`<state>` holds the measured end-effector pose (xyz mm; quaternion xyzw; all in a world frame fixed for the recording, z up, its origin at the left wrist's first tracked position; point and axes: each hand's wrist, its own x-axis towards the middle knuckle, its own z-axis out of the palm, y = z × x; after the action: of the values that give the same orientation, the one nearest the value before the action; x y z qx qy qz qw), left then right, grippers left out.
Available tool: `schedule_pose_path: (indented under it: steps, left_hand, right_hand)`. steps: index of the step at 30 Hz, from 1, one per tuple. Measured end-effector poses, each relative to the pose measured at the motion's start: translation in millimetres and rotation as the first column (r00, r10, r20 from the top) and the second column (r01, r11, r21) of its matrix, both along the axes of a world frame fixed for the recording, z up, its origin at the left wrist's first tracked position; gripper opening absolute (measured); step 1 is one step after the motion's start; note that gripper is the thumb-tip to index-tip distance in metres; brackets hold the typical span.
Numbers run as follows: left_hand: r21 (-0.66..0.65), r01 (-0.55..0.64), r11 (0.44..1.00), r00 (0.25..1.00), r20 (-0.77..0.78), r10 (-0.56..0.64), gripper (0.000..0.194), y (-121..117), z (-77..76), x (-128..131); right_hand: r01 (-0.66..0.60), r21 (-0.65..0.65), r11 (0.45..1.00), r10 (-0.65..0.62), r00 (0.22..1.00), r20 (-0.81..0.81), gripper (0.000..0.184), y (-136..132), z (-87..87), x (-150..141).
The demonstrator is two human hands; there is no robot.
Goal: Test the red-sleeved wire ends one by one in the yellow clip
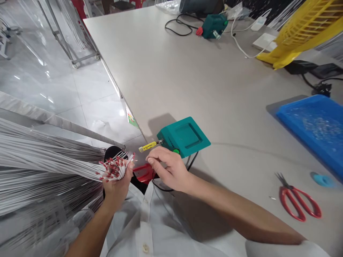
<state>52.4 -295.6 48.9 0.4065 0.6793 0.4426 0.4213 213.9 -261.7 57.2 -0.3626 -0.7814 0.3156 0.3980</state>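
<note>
My left hand is closed around a thick bundle of white wires, whose red-tipped ends fan out above the fist. To its right, my right hand has thumb and fingers pinched together. Whatever the pinch holds, if anything, is too small or hidden to make out. Just behind those fingers stands a teal box-shaped device at the table's edge. A yellow rod-like attachment projects from its left side toward the wire ends. A green button on the device shows beside my right hand.
Red-handled snips lie on the grey table at right, near a blue ring-shaped item. Behind them is a blue tray of small clear pieces. Farther back are another teal device and a yellow fan-like frame.
</note>
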Motion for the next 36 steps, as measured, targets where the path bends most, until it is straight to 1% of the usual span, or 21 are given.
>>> schedule_pose_path:
  steps: [2, 5, 7, 9, 11, 12, 13, 14, 15, 17, 18, 19, 20, 22, 25, 27, 29, 30, 32, 34, 36]
  left_hand:
    - [0.039, -0.002, 0.999, 1.0, -0.03, 0.003, 0.012, -0.7, 2.8, 1.9]
    - [0.095, 0.051, 0.994, 0.994, -0.102, -0.041, 0.016, -2.5, 4.6, 4.4]
    - [0.103, 0.063, 0.993, 0.991, -0.125, -0.05, 0.016, -3.5, 5.1, 4.8]
    - [0.104, 0.048, 0.993, 0.994, -0.105, -0.037, 0.012, -3.9, 6.3, 4.7]
    - [0.102, 0.02, 0.995, 0.999, -0.05, -0.015, 0.01, -4.1, 8.2, 4.7]
    - [0.099, 0.008, 0.995, 1.0, -0.019, -0.006, 0.009, -4.3, 9.0, 4.7]
    - [0.094, -0.001, 0.996, 1.0, 0.01, 0.0, 0.009, -4.5, 9.5, 4.6]
    - [0.092, -0.009, 0.996, 0.999, 0.032, 0.006, 0.009, -4.9, 9.5, 4.4]
    - [0.093, -0.01, 0.996, 0.999, 0.045, 0.006, 0.009, -5.4, 9.1, 4.1]
    - [0.106, -0.001, 0.994, 0.999, 0.042, -0.003, 0.009, -6.6, 6.8, 2.8]
    - [0.111, 0.01, 0.994, 0.999, 0.029, -0.013, 0.01, -7.2, 5.2, 1.9]
    - [0.117, 0.016, 0.993, 1.0, 0.014, -0.018, 0.011, -7.6, 3.6, 1.1]
    - [0.121, 0.018, 0.993, 1.0, 0.001, -0.018, 0.011, -8.0, 2.1, 0.3]
    - [0.12, 0.013, 0.993, 1.0, -0.008, -0.012, 0.011, -8.4, -0.2, -0.4]
    - [0.111, -0.009, 0.994, 0.999, 0.031, 0.006, 0.008, -8.3, -1.5, 0.8]
    - [0.105, 0.008, 0.994, 0.998, 0.067, -0.016, 0.008, -8.6, -2.0, 1.6]
    - [0.106, 0.039, 0.994, 0.994, 0.098, -0.049, 0.009, -9.4, -2.6, 0.8]
    - [0.104, 0.047, 0.993, 0.992, 0.111, -0.059, 0.011, -10.1, -3.0, -0.4]
    - [0.093, 0.044, 0.995, 0.99, 0.127, -0.056, 0.014, -11.6, -3.3, -3.9]
    - [0.076, 0.066, 0.995, 0.987, 0.142, -0.076, 0.016, -12.8, -3.2, -7.5]
    - [0.081, 0.086, 0.993, 0.978, 0.184, -0.1, 0.016, -13.4, -3.5, -9.7]
  right_hand:
    - [0.062, -0.125, 0.99, -0.067, 0.997, -0.038, 0.016, 1.3, -0.6, -4.9]
    - [0.058, -0.244, 0.968, -0.067, 0.997, -0.029, 0.014, 3.6, -2.8, -14.9]
    - [0.056, -0.363, 0.93, -0.089, 0.993, -0.075, 0.012, 4.2, -5.1, -21.7]
    - [0.03, -0.527, 0.849, -0.135, 0.978, -0.162, 0.013, 3.8, -7.9, -27.9]
    - [-0.045, -0.679, 0.733, -0.185, 0.947, -0.262, 0.016, 2.3, -10.7, -33.3]
    - [-0.086, -0.727, 0.681, -0.213, 0.927, -0.309, 0.019, 1.3, -11.6, -35.4]
    - [-0.119, -0.753, 0.647, -0.235, 0.909, -0.345, 0.021, 0.2, -12.1, -37.0]
    - [-0.135, -0.757, 0.64, -0.246, 0.896, -0.368, 0.021, -1.1, -11.9, -38.0]
    - [-0.129, -0.735, 0.666, -0.245, 0.893, -0.378, 0.021, -2.2, -11.2, -38.2]
    - [-0.062, -0.621, 0.781, -0.201, 0.917, -0.344, 0.018, -4.2, -8.8, -36.1]
    - [-0.018, -0.537, 0.843, -0.174, 0.937, -0.304, 0.016, -4.8, -7.6, -34.1]
    - [0.02, -0.451, 0.892, -0.154, 0.952, -0.263, 0.014, -5.2, -6.8, -31.7]
    - [0.047, -0.383, 0.923, -0.145, 0.962, -0.231, 0.014, -5.3, -6.4, -29.2]
    - [0.087, -0.325, 0.942, -0.164, 0.962, -0.217, 0.014, -4.8, -7.1, -25.7]
    - [0.09, -0.39, 0.917, -0.198, 0.949, -0.246, 0.014, -2.2, -9.1, -26.2]
    - [0.047, -0.431, 0.901, -0.18, 0.945, -0.274, 0.013, 0.2, -8.9, -29.6]
    - [-0.026, -0.478, 0.878, -0.149, 0.934, -0.326, 0.013, 2.2, -7.3, -33.2]
    - [-0.073, -0.515, 0.854, -0.14, 0.921, -0.363, 0.014, 2.8, -6.4, -34.6]
    - [-0.178, -0.61, 0.772, -0.145, 0.885, -0.442, 0.016, 3.1, -5.8, -36.6]
    - [-0.263, -0.689, 0.676, -0.191, 0.84, -0.508, 0.017, 2.2, -7.3, -38.3]
    - [-0.327, -0.726, 0.606, -0.24, 0.794, -0.558, 0.017, 0.8, -10.7, -40.3]
